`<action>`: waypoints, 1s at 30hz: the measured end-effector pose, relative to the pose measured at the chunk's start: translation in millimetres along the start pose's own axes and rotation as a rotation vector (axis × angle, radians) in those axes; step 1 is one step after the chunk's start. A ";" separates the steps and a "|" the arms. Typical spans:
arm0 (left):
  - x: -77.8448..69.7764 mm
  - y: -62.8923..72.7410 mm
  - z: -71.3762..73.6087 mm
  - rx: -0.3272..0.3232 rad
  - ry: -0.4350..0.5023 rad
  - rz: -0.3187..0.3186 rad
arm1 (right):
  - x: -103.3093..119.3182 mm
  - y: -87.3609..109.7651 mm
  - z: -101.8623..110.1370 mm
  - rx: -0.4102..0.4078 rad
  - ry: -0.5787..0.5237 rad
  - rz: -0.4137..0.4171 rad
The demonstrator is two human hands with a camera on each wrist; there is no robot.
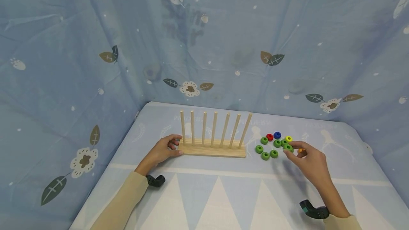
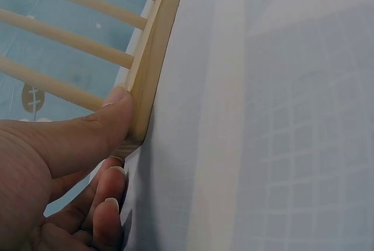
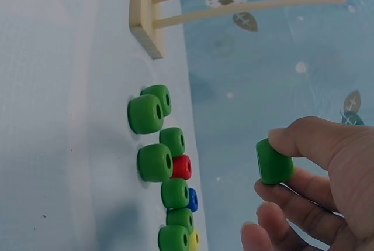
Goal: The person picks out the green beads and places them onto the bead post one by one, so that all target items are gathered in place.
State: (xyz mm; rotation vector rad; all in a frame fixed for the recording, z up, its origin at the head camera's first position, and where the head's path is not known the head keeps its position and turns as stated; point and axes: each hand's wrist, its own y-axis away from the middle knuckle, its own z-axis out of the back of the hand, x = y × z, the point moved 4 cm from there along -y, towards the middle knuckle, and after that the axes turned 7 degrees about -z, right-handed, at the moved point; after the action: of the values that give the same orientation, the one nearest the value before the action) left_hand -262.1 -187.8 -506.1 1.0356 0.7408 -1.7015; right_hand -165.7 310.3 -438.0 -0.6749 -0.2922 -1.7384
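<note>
Beige sleeves [image 1: 123, 200] nearest; right hand [image 1: 310, 164] pinches green bead [image 3: 276, 163]; table lettering [image 1: 254, 122] faint.

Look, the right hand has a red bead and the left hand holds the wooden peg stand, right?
Almost: the bead in the right hand is green, as the right wrist view shows. The left hand does hold the peg stand.

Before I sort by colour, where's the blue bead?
In the head view, the blue bead lies right of the wooden peg rack, with the red bead just to its left and the yellow bead to its right.
</note>
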 end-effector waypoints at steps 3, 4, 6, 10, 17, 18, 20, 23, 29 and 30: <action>1.0 0.8 0.5 -0.001 -0.016 0.010 | 2.9 0.6 -0.3 0.005 -0.014 0.008; 1.6 0.9 0.5 -0.003 -0.020 0.016 | 4.0 0.7 -0.3 0.005 -0.018 0.012; 2.4 1.0 0.5 -0.004 -0.029 0.019 | 6.4 0.7 0.6 -0.001 -0.022 0.025; 4.0 0.6 0.2 -0.007 -0.030 0.020 | 11.3 0.1 1.9 -0.018 -0.028 0.062; 4.4 -0.4 0.3 0.002 -0.013 -0.001 | 18.9 0.2 4.6 -0.036 -0.054 0.119; 4.1 -0.3 0.2 0.000 -0.012 -0.004 | 19.8 0.1 4.9 -0.037 -0.054 0.125; 4.2 -0.5 0.1 -0.003 -0.009 -0.009 | 21.4 0.0 5.3 -0.038 -0.058 0.137; 3.6 -1.0 -0.4 -0.009 -0.012 -0.013 | 23.2 -0.4 5.4 -0.042 -0.060 0.146; 3.7 -1.8 0.3 -0.002 -0.020 -0.012 | 28.5 -1.5 5.5 -0.040 -0.062 0.158; 3.8 -1.5 0.4 -0.001 -0.022 -0.010 | 29.6 -1.8 5.6 -0.040 -0.063 0.163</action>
State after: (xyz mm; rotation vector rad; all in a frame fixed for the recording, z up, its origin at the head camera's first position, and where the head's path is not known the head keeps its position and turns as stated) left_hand -264.3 -189.2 -509.3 1.0121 0.7334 -1.7179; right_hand -170.1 290.1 -416.0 -0.7624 -0.2392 -1.5731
